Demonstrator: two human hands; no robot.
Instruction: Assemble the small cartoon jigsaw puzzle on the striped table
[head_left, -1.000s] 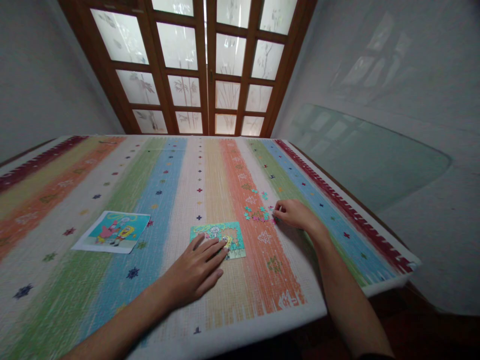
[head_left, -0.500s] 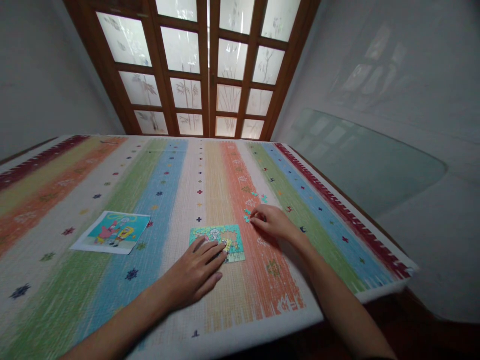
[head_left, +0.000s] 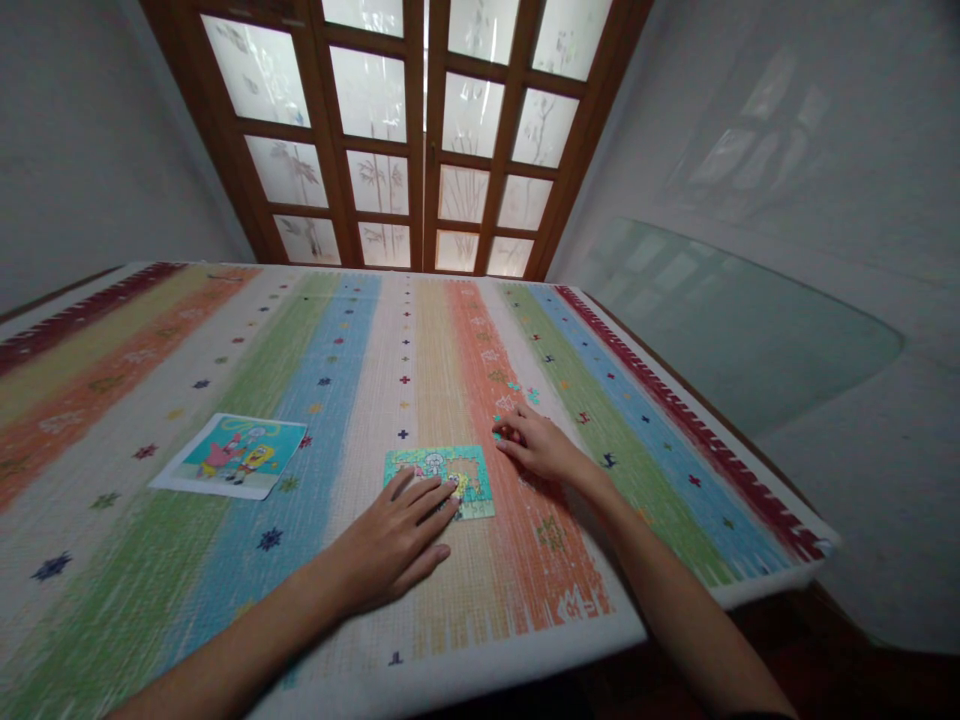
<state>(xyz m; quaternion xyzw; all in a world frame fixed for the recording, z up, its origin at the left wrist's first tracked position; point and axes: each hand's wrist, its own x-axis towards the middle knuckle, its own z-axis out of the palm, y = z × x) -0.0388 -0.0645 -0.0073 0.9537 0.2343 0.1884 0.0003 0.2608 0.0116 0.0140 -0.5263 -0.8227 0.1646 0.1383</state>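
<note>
Resting open, left hand (head_left: 401,532) overlapped puzzle (head_left: 481,494), cloth (head_left: 446,595) between it and table's front edge (head_left: 525,650); right hand (head_left: 537,446) curled by pieces (head_left: 532,395), grip indeterminable.

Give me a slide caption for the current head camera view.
Left hand on a partly assembled, rectangular cartoon jigsaw; right hand near small turquoise puzzle pieces, on a multicoloured striped tablecloth.

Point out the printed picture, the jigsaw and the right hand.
Printed picture (head_left: 234,458): head view, about its centre.
Jigsaw (head_left: 482,488): head view, its uncovered right side.
Right hand (head_left: 543,448): head view, back of the hand.
</note>
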